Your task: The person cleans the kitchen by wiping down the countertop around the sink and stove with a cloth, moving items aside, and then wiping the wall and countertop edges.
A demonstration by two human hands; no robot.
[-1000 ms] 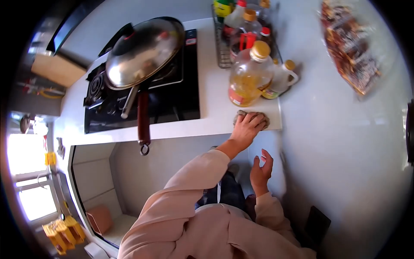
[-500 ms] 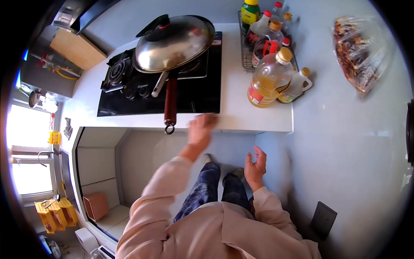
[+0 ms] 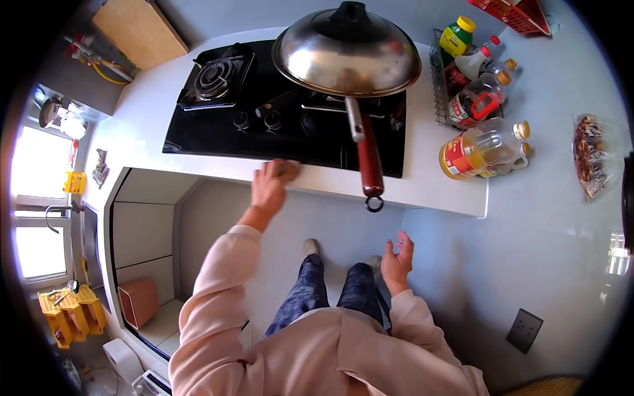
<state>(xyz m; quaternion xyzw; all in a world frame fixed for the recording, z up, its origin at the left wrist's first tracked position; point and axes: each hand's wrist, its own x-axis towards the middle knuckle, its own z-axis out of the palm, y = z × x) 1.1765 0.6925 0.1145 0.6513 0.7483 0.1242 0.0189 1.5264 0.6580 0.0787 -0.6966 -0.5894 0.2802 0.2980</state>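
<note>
The left hand (image 3: 269,190) is positioned palm down at the front edge of the white countertop (image 3: 439,188); its fingers grasp a brownish cloth (image 3: 289,172) from above. The cloth, partly covered by the hand, rests on the narrow strip between that edge and the front edge of the black hob (image 3: 205,133). The right hand (image 3: 397,265) is held clear of the countertop, out from the right half of its front edge; the fingers are released, lightly curved and apart from the thumb. A domed metal lid (image 3: 330,63) covers a pan at the hob's right side; the brown pan handle (image 3: 370,158) projects past the countertop's front edge. Toward the countertop's right edge stands a large oil bottle (image 3: 485,150), with a wire rack (image 3: 441,92) of smaller bottles behind it.
</note>
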